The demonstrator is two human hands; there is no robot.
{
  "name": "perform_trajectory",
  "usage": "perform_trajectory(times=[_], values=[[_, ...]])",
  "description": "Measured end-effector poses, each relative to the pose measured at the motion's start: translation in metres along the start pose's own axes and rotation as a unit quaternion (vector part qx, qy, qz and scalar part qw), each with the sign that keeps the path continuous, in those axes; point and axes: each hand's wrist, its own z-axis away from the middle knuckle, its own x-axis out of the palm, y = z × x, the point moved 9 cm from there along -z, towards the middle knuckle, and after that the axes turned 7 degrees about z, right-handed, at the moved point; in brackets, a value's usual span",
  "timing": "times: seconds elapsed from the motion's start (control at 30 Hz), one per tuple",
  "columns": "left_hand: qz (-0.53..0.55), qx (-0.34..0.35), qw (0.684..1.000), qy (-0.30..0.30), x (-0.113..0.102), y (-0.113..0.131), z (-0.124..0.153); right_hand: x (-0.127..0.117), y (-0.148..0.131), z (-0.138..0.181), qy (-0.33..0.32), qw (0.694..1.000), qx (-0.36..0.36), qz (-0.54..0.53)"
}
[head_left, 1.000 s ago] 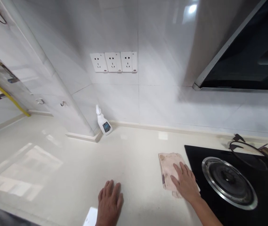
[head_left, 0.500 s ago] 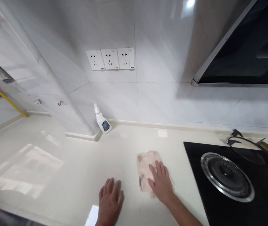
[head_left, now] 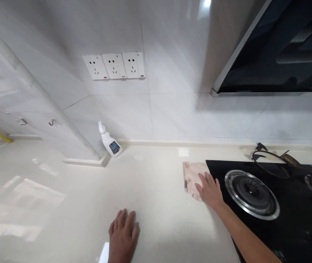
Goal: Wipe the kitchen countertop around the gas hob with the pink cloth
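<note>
Logging from afar: my open right hand (head_left: 210,190) is pressing flat on a stained pale cloth (head_left: 191,175), which is lying against a black glass hob (head_left: 289,223). My open left hand (head_left: 123,235) is resting on the cream stone desk (head_left: 158,190). Risk: pushed rightward, the cloth could catch on the steel burner ring (head_left: 251,194).

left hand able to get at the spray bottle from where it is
Probably yes: the left hand lies open on the counter, and the way forward to the spray bottle by the wall looks free, though it would take a forward stretch.
</note>
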Motion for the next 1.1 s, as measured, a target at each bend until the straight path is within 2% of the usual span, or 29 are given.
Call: perform_trajectory(times=[0.1, 0.23, 0.3, 0.37, 0.47, 0.6, 0.67, 0.87, 0.97, 1.03, 1.1], values=[[0.007, -0.001, 1.000, 0.003, 0.000, 0.001, 0.000, 0.001, 0.003, 0.034, 0.014, 1.000, 0.012, 0.004], [0.013, -0.013, 1.000, 0.004, 0.001, 0.000, -0.001, 0.004, -0.020, 0.114, 0.077, 0.997, 0.023, -0.017], [0.017, -0.015, 1.000, 0.003, 0.000, 0.000, -0.001, 0.005, -0.029, 0.145, 0.099, 0.994, 0.014, -0.046], [0.023, -0.017, 1.000, -0.003, 0.000, 0.000, -0.001, 0.007, -0.029, 0.157, 0.072, 0.994, -0.014, -0.087], [0.023, -0.028, 0.999, -0.010, -0.001, -0.002, -0.002, -0.001, -0.002, 0.145, 0.037, 0.987, -0.031, -0.155], [0.015, -0.024, 1.000, -0.006, -0.001, -0.001, -0.003, -0.028, 0.069, 0.117, 0.134, 0.981, 0.061, -0.126], [0.011, -0.021, 1.000, -0.003, -0.001, -0.001, -0.004, -0.028, 0.087, 0.111, 0.154, 0.979, 0.085, -0.102], [0.010, -0.015, 1.000, -0.011, -0.002, -0.002, -0.001, -0.019, 0.079, 0.115, 0.175, 0.979, 0.100, -0.025], [0.008, -0.025, 1.000, -0.016, 0.001, -0.002, -0.001, -0.014, 0.073, 0.113, 0.171, 0.982, 0.082, -0.003], [0.011, -0.041, 0.999, -0.010, 0.006, 0.007, -0.004, -0.011, 0.071, 0.111, 0.169, 0.983, 0.068, 0.003], [0.033, -0.029, 0.999, -0.003, 0.015, 0.034, -0.010, -0.009, 0.072, 0.110, 0.171, 0.983, 0.068, 0.007]])
